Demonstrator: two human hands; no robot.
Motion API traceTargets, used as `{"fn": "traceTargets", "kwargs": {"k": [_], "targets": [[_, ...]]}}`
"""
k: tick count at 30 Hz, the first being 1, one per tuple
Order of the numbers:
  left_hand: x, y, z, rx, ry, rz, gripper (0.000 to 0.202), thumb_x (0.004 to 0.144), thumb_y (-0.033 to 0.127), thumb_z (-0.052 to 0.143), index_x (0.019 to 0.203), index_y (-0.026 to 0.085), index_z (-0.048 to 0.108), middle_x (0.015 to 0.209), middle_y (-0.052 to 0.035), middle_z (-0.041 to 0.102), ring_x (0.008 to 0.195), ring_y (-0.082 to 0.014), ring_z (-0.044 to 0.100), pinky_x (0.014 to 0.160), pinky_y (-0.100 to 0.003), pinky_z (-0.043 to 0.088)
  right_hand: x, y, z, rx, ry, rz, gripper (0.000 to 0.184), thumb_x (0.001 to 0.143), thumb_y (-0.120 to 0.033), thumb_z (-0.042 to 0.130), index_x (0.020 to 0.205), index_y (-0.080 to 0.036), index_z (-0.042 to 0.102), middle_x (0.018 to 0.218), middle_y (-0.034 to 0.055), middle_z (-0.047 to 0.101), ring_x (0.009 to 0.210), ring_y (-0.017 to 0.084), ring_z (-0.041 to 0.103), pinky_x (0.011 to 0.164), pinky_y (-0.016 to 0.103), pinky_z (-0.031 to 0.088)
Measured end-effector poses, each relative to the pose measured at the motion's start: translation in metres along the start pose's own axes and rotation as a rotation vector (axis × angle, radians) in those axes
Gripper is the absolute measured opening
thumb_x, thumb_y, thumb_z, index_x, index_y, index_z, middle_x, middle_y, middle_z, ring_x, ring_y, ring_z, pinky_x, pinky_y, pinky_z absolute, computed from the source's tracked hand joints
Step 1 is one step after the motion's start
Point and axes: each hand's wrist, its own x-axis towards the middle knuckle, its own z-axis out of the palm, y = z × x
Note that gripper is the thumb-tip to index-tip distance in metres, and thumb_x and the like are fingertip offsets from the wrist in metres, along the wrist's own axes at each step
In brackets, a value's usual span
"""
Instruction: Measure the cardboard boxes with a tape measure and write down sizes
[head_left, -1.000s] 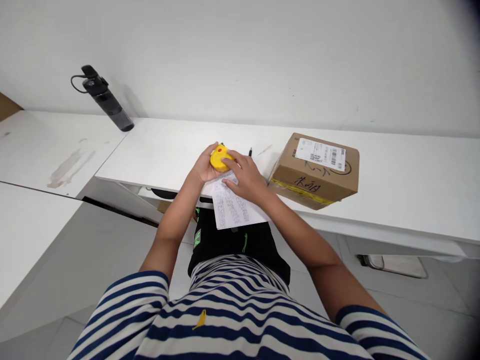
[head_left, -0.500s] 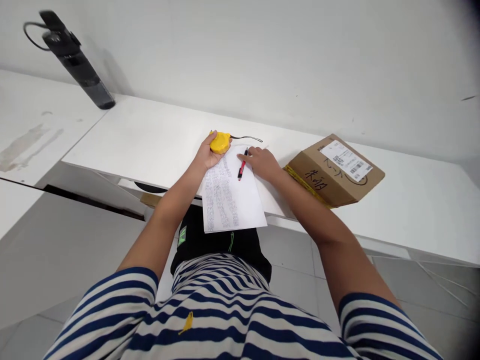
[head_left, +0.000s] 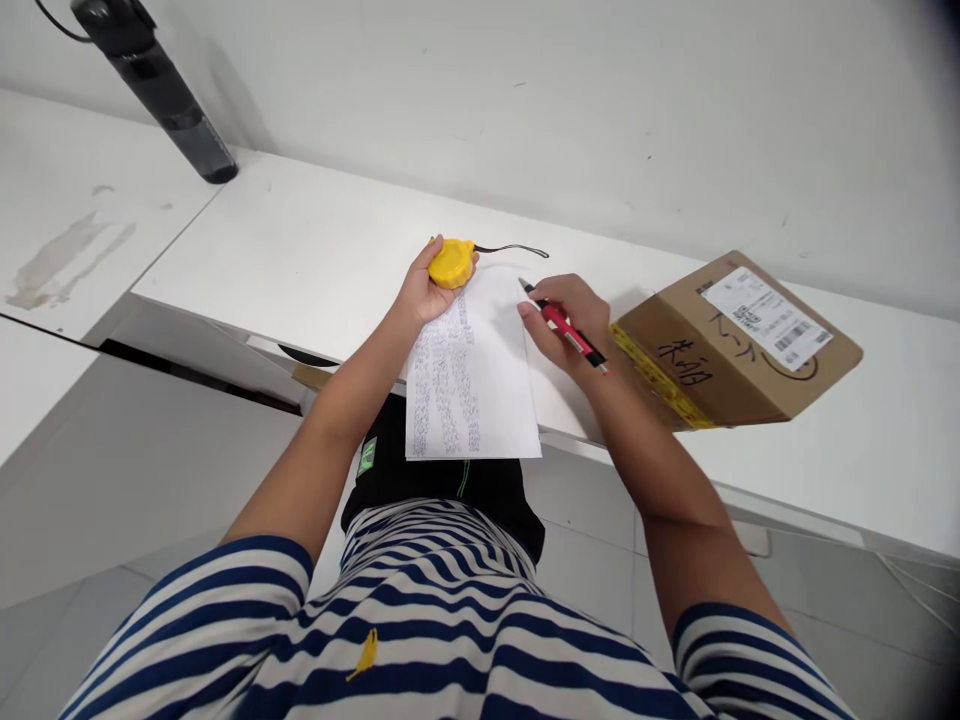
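Note:
My left hand (head_left: 421,291) is curled round a yellow tape measure (head_left: 450,263) at the top left corner of a written sheet of paper (head_left: 469,372). The tape measure's black wrist strap (head_left: 517,248) trails to the right on the white table (head_left: 300,260). My right hand (head_left: 566,322) is closed on a red and black pen (head_left: 564,327), held just right of the sheet and a little above it. The sheet hangs partly over the table's front edge.
A cardboard box (head_left: 739,340) with a shipping label and yellow tape sits right of my right hand. A dark water bottle (head_left: 161,90) stands at the far left by the wall. A second white table (head_left: 67,240) adjoins on the left.
My right hand left the tape measure, went to the pen lying on the sheet, and has lifted it to the right. My left hand has kept hold of the tape measure.

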Motion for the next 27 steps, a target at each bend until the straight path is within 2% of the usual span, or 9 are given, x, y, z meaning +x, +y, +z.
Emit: {"fn": "traceTargets", "kwargs": {"k": [2,5,8,11,15,21,24,27], "targets": [[-0.001,0.000,0.002,-0.001,0.021,-0.002,0.031,0.101,0.035,0.063,0.127,0.018,0.068,0.103,-0.0083,0.080,0.110,-0.0232,0.080,0.088,-0.029,0.066,-0.006,-0.009,0.018,0.194,-0.031,0.187,0.027,0.093,-0.051,0.065,0.102,-0.025,0.067,0.097,0.0056,0.075,0.077,0.018,0.066,0.072,0.036,0.055],[-0.004,0.000,0.005,-0.007,0.057,0.000,0.030,0.102,0.034,0.063,0.127,0.019,0.069,0.105,-0.0084,0.080,0.111,-0.0244,0.080,0.085,-0.028,0.067,-0.010,-0.011,0.040,0.443,-0.245,0.457,0.034,0.086,-0.049,0.070,0.109,-0.024,0.069,0.094,0.0023,0.074,0.068,0.013,0.060,0.064,0.030,0.051],[-0.005,0.000,0.006,-0.022,0.069,-0.028,0.033,0.101,0.037,0.064,0.128,0.018,0.069,0.106,-0.0097,0.080,0.113,-0.0261,0.080,0.085,-0.029,0.067,-0.012,-0.006,0.047,0.499,-0.331,0.587,0.023,0.084,-0.043,0.067,0.089,-0.021,0.073,0.074,-0.0002,0.070,0.062,0.013,0.056,0.061,0.029,0.047],[-0.004,0.000,0.006,-0.043,0.072,-0.048,0.037,0.099,0.040,0.066,0.128,0.017,0.070,0.108,-0.0112,0.080,0.116,-0.0277,0.078,0.089,-0.031,0.067,-0.015,-0.006,0.046,0.431,-0.323,0.544,0.018,0.081,-0.038,0.068,0.074,-0.021,0.072,0.070,0.0010,0.069,0.066,0.015,0.058,0.063,0.031,0.048],[-0.002,-0.002,0.004,-0.056,0.055,-0.066,0.040,0.100,0.042,0.066,0.130,0.016,0.068,0.109,-0.0117,0.080,0.118,-0.0288,0.078,0.095,-0.034,0.066,-0.018,-0.010,0.044,0.387,-0.379,0.510,0.016,0.081,-0.035,0.068,0.074,-0.022,0.074,0.071,0.0017,0.071,0.068,0.017,0.059,0.064,0.033,0.050],[0.010,-0.006,-0.005,-0.089,0.067,-0.069,0.046,0.098,0.046,0.068,0.133,0.017,0.064,0.113,-0.0132,0.078,0.126,-0.0323,0.073,0.100,-0.038,0.065,-0.018,-0.010,0.044,0.341,-0.358,0.522,0.013,0.083,-0.030,0.067,0.077,-0.022,0.075,0.074,0.0010,0.072,0.071,0.017,0.061,0.068,0.034,0.052],[0.016,-0.007,-0.010,-0.091,0.097,-0.057,0.045,0.103,0.052,0.058,0.133,0.019,0.062,0.122,-0.0089,0.075,0.134,-0.0330,0.069,0.106,-0.045,0.062,-0.018,-0.010,0.043,0.317,-0.373,0.520,0.012,0.083,-0.029,0.068,0.077,-0.022,0.075,0.073,0.0007,0.071,0.069,0.016,0.059,0.069,0.034,0.052],[0.018,-0.008,-0.013,-0.068,0.068,-0.071,0.045,0.105,0.053,0.052,0.133,0.019,0.060,0.128,-0.0070,0.072,0.139,-0.0339,0.065,0.110,-0.050,0.058,-0.017,-0.010,0.042,0.320,-0.372,0.521,0.011,0.082,-0.029,0.067,0.076,-0.022,0.074,0.072,0.0003,0.070,0.068,0.015,0.058,0.066,0.033,0.050]]}}
